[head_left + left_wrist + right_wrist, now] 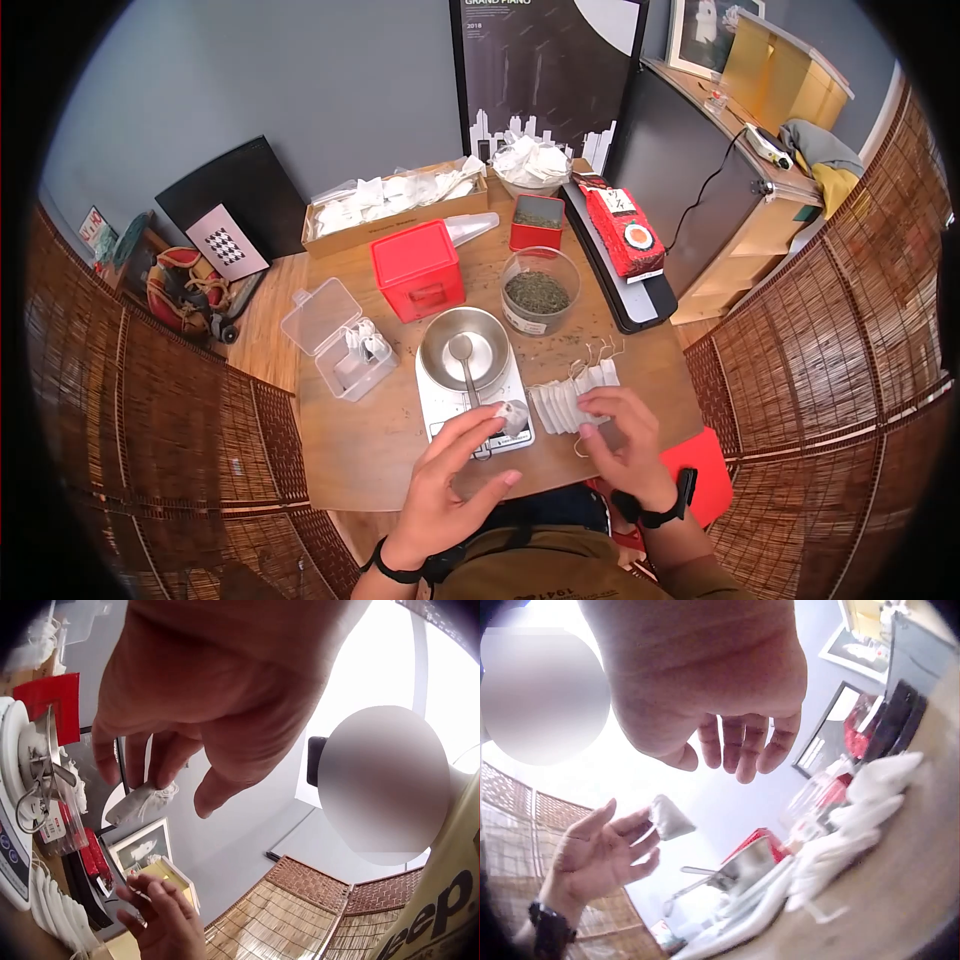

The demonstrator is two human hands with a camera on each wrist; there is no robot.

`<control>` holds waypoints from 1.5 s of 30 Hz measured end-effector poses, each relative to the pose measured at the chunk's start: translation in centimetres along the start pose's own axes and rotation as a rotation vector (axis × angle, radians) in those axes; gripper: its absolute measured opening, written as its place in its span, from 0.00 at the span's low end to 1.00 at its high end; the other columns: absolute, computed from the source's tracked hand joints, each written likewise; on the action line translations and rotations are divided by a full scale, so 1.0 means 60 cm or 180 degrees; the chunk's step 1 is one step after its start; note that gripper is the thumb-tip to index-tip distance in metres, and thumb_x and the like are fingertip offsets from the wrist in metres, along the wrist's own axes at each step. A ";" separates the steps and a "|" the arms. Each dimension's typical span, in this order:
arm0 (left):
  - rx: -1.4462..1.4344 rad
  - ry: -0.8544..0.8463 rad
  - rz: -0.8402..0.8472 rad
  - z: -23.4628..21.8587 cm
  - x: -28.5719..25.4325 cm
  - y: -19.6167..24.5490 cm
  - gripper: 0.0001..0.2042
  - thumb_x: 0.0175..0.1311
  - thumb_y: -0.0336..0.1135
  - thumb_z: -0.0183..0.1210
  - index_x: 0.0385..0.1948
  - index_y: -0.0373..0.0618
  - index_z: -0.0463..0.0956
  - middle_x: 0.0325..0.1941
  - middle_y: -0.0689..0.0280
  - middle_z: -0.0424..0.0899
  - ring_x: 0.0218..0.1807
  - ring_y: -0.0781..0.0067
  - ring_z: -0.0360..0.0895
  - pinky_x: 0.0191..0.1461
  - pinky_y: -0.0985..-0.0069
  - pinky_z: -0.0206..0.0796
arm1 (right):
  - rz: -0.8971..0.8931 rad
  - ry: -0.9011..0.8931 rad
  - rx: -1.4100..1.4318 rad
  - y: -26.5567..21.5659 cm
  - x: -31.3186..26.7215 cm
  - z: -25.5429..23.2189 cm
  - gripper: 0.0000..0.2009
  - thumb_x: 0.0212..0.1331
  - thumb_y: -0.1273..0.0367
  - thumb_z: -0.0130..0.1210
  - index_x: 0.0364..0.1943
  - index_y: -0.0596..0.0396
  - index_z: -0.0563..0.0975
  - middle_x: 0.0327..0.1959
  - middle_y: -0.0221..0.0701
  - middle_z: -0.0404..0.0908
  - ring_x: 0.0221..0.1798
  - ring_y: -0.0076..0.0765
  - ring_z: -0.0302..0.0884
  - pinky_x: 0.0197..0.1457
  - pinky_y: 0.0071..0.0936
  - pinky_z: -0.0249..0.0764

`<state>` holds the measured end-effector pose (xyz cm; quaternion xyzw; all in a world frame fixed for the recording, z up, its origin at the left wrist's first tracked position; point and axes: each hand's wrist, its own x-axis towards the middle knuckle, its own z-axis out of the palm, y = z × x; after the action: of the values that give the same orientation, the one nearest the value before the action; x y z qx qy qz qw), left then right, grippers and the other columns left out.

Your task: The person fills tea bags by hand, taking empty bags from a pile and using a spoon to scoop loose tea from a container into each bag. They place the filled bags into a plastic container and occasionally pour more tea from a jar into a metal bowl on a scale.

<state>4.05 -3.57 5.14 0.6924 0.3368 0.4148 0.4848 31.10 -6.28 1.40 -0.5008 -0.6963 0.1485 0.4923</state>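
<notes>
Between the fingers of my left hand (450, 485) a small filled white tea bag (515, 418) is pinched, its thumb held apart. In the left wrist view the tea bag (139, 804) shows its gathered string beside the fingertips. My right hand (625, 450) hovers with loosely bent fingers and holds nothing, over the near end of a row of filled tea bags (560, 405). Left of that row stands a white scale (430, 400) bearing a steel bowl (490, 340). A spoon (467, 372) leans in the bowl, its handle toward me.
Behind the scale stand a red tin (420, 275), a clear tub of dried leaves (540, 292) and an open red tin (535, 235). An open plastic box (355, 370) with bags is at left. A cardboard tray (400, 215) and a red packet (625, 235) lie farther back.
</notes>
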 end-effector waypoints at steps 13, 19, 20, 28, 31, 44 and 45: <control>-0.0277 0.0471 -0.0074 0.035 -0.004 -0.015 0.16 0.67 0.24 0.74 0.55 0.38 0.84 0.62 0.54 0.86 0.59 0.64 0.86 0.62 0.69 0.79 | 0.0409 -0.0294 0.1314 -0.041 0.004 0.087 0.21 0.62 0.78 0.73 0.59 0.59 0.81 0.58 0.43 0.88 0.58 0.44 0.89 0.60 0.35 0.84; -0.0215 0.0540 -0.0087 0.033 0.002 -0.032 0.09 0.73 0.22 0.67 0.51 0.36 0.83 0.55 0.56 0.88 0.50 0.69 0.86 0.55 0.72 0.79 | 0.0128 -0.0201 0.0791 -0.049 0.002 0.073 0.21 0.59 0.78 0.75 0.56 0.59 0.82 0.53 0.42 0.89 0.53 0.47 0.90 0.58 0.37 0.85; -0.0161 0.0481 -0.0066 0.029 0.003 -0.032 0.07 0.76 0.22 0.65 0.51 0.35 0.83 0.55 0.55 0.87 0.50 0.72 0.85 0.56 0.74 0.78 | 0.0174 -0.0222 0.0790 -0.049 0.000 0.070 0.21 0.59 0.78 0.76 0.56 0.59 0.82 0.52 0.42 0.89 0.53 0.46 0.90 0.58 0.37 0.85; 0.0982 0.0586 0.0251 0.026 0.035 0.000 0.04 0.73 0.21 0.66 0.45 0.36 0.83 0.50 0.55 0.86 0.47 0.67 0.83 0.50 0.72 0.75 | 0.1029 -0.0791 0.2245 -0.032 -0.047 0.054 0.23 0.63 0.79 0.74 0.61 0.58 0.79 0.59 0.38 0.86 0.62 0.34 0.87 0.65 0.34 0.83; 0.1610 0.0989 0.0835 0.032 0.032 -0.009 0.07 0.69 0.20 0.67 0.46 0.37 0.84 0.48 0.57 0.85 0.44 0.64 0.82 0.49 0.69 0.75 | 0.1232 -0.0720 0.2653 -0.025 -0.058 0.054 0.27 0.65 0.82 0.72 0.66 0.58 0.74 0.62 0.38 0.84 0.65 0.33 0.85 0.67 0.34 0.83; 0.0386 0.0488 0.0199 0.058 0.004 -0.014 0.08 0.65 0.23 0.75 0.44 0.38 0.90 0.45 0.61 0.89 0.37 0.76 0.83 0.41 0.77 0.77 | 0.0776 -0.0130 0.1366 -0.026 -0.060 0.074 0.21 0.65 0.81 0.71 0.59 0.62 0.75 0.56 0.41 0.85 0.61 0.36 0.88 0.64 0.34 0.87; 0.0336 0.0452 0.0137 0.056 0.006 -0.010 0.08 0.66 0.24 0.74 0.44 0.38 0.89 0.44 0.60 0.88 0.38 0.73 0.84 0.41 0.75 0.77 | 0.0773 -0.0135 0.1370 -0.030 -0.057 0.070 0.21 0.65 0.81 0.71 0.59 0.62 0.75 0.56 0.41 0.85 0.61 0.36 0.88 0.64 0.34 0.87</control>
<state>7.21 -4.37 4.01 0.6930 0.3768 0.4548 0.4135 26.66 -8.79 -1.17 -0.4611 -0.5935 0.3619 0.5515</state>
